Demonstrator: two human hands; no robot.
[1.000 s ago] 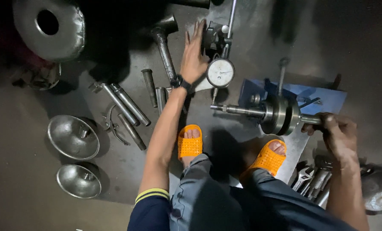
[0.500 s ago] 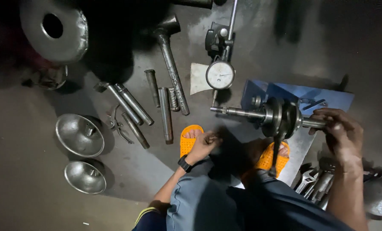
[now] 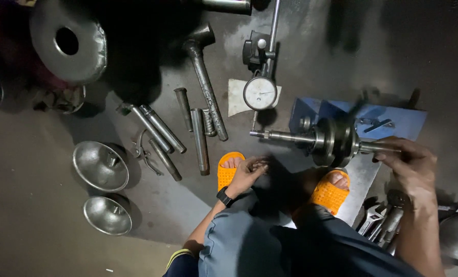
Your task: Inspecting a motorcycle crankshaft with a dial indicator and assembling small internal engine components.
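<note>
While fingers (image 3: 393,154) pinch crankshaft (image 3: 331,141) end

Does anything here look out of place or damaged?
Nothing stands out. The crankshaft lies level on the blue stand, held at its end by the right hand; the dial gauge stands upright.

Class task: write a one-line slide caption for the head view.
Right hand grips a crankshaft beside a dial gauge; left hand rests above an orange sandal.
</note>
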